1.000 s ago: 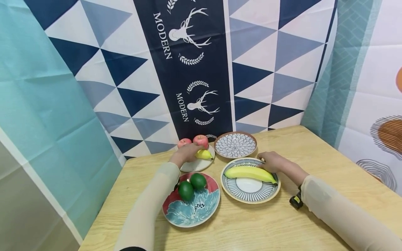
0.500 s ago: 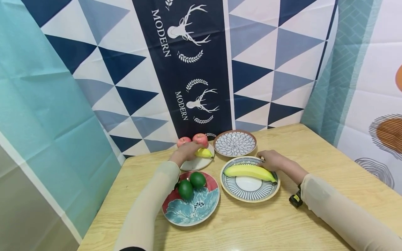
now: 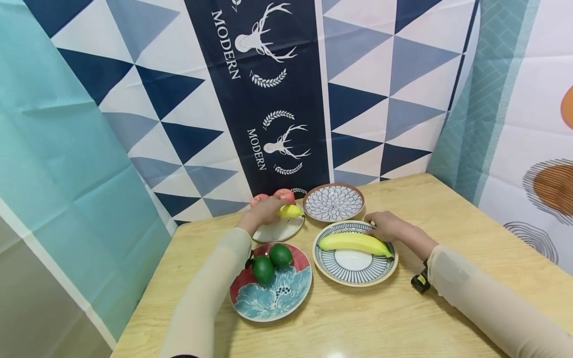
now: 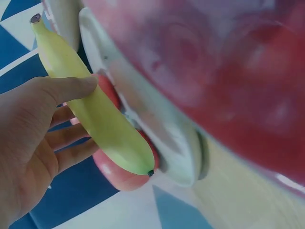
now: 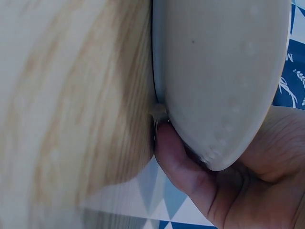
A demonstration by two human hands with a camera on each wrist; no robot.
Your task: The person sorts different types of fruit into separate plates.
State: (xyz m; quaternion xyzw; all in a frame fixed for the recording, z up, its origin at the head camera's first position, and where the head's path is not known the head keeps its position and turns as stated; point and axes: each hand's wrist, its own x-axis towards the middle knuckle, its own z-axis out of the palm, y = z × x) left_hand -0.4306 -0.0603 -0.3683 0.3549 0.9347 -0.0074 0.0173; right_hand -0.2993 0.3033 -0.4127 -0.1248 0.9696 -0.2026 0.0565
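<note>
My left hand [image 3: 263,215] pinches a yellow banana [image 4: 105,119] between thumb and fingers. That banana is over a white plate [image 3: 279,229] at the back, in front of two red apples [image 3: 284,195]. In the left wrist view the thumb lies across the banana's upper side. My right hand [image 3: 386,226] grips the right rim of a striped plate [image 3: 353,278], and a second banana [image 3: 355,242] lies in it. Seen from the right wrist, the thumb [image 5: 176,152] is against the underside of the plate's pale wall [image 5: 219,71]; the fingertips are hidden.
Two green avocado-like fruits [image 3: 263,268] sit in a red and blue flowered plate [image 3: 268,311], under the left forearm. A brown-rimmed plate with petal pattern [image 3: 333,203] stands at the back. Patterned curtain [image 3: 179,124] hangs behind the wooden table [image 3: 349,328].
The left hand has raised its banana slightly, so more of the white plate shows below it. The right hand keeps its grip on the striped plate. The head view has tilted a little.
</note>
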